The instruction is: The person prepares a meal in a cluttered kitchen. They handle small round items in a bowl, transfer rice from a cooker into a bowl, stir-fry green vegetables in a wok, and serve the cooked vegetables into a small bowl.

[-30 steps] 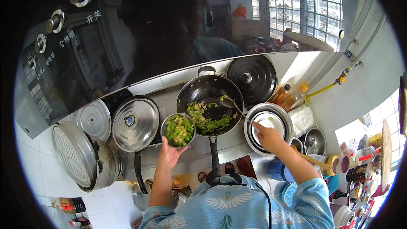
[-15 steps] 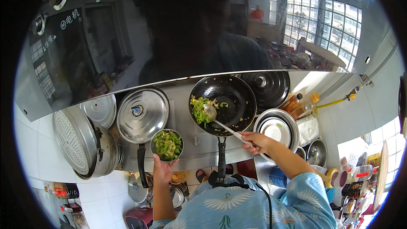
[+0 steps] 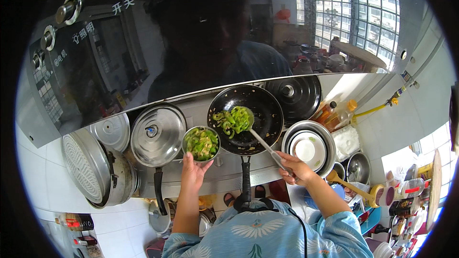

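Note:
My left hand point(image 3: 193, 169) grips a round metal bowl point(image 3: 218, 151) from below and the side, just left of the wok. Sliced green peppers with pale bits point(image 3: 201, 143) fill it. My right hand point(image 3: 295, 168) is closed around the handle of a metal ladle point(image 3: 262, 141). The ladle's head lies inside the black wok point(image 3: 267, 110), against a heap of green pepper slices point(image 3: 233, 120) at the wok's left side. Small browned bits cling to the wok's inner wall. Its black handle point(image 3: 246, 177) points toward me.
A lidded pan point(image 3: 160, 138) stands left of the bowl, beside a large steamer pot point(image 3: 88, 167). Behind the wok's right side lies a black lid point(image 3: 299, 98). Nested basins point(image 3: 287, 145) and sauce bottles point(image 3: 325, 112) stand right. A dark range hood point(image 3: 215, 33) overhangs the stove.
My left hand has raised the bowl toward the wok. The ladle has shifted right within the wok, and the pepper heap now sits nearer the middle. The whole view has also shifted slightly.

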`<state>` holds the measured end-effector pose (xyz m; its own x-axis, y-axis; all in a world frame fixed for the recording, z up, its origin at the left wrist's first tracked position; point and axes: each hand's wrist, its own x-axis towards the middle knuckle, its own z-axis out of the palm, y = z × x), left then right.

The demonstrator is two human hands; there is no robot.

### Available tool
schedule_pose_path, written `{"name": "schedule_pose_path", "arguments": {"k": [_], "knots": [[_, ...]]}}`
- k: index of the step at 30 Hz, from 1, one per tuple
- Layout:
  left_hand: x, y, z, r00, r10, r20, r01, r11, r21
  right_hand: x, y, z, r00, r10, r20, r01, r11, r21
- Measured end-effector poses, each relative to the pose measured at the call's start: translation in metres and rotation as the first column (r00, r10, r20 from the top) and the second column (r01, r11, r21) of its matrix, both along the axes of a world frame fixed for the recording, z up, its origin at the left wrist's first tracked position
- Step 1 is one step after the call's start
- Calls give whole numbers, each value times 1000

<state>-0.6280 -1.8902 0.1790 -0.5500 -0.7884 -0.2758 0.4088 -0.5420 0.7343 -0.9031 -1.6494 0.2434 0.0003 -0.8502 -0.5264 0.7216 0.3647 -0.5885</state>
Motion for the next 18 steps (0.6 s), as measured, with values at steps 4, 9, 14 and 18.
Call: {"name": "schedule_pose_path", "arguments": {"k": [4,9,14,18], "knots": [[-46,-11,-4,998,-60,-23,61,997,43,-6,18,42,991,-71,-114,68,997,-34],[-109,-15,-15,985,-174,-18,174,984,23,3,28,75,972,-102,-212,84,992,-93],[-151,-12,-31,972,-199,-126,204,979,26,30,30,74,904,-53,-425,67,998,18],[-164,0,-26,981,-174,-90,174,985,-8,46,33,61,681,1,-732,36,999,35]]}}
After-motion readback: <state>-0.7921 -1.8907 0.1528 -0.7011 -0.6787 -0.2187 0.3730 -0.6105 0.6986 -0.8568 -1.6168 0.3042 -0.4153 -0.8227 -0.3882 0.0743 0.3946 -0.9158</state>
